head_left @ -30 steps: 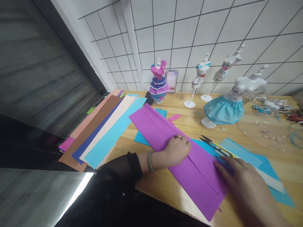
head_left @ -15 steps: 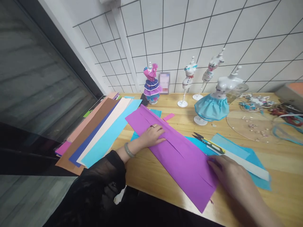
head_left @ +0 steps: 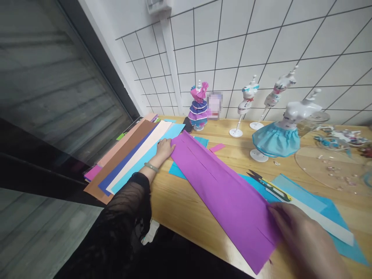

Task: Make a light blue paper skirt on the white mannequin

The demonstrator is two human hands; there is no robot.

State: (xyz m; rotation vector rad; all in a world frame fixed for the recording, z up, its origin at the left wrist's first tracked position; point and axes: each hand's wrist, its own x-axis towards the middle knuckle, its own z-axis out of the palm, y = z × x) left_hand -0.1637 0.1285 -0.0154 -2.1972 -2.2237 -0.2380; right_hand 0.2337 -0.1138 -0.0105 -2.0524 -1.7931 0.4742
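A long strip of purple fabric [head_left: 223, 193], folded along its far edge and creased, lies slantwise on the table. My left hand [head_left: 165, 150], with a bangle on the wrist, is at the fabric's far left end, its fingers closed at the corner. At the near right end, my right hand [head_left: 302, 232] pinches the folded edge between thumb and fingers; its other fingers are partly hidden. Just beyond that hand, thread snips [head_left: 270, 185] with a yellow and dark handle lie on blue fabric [head_left: 341, 217], beside a white strip [head_left: 322, 221].
Stacked coloured sheets [head_left: 128, 159] lie at the left. Behind stand a dressed mini mannequin [head_left: 199, 106], two small white ones [head_left: 247, 99] [head_left: 279, 91] and a larger one in a blue skirt [head_left: 276, 137]. A clear round tray [head_left: 316, 164] with small beads sits at the right.
My left hand has slid from the middle of the purple fabric to its far left end. My right hand stays at the near right edge. The view has shifted left.
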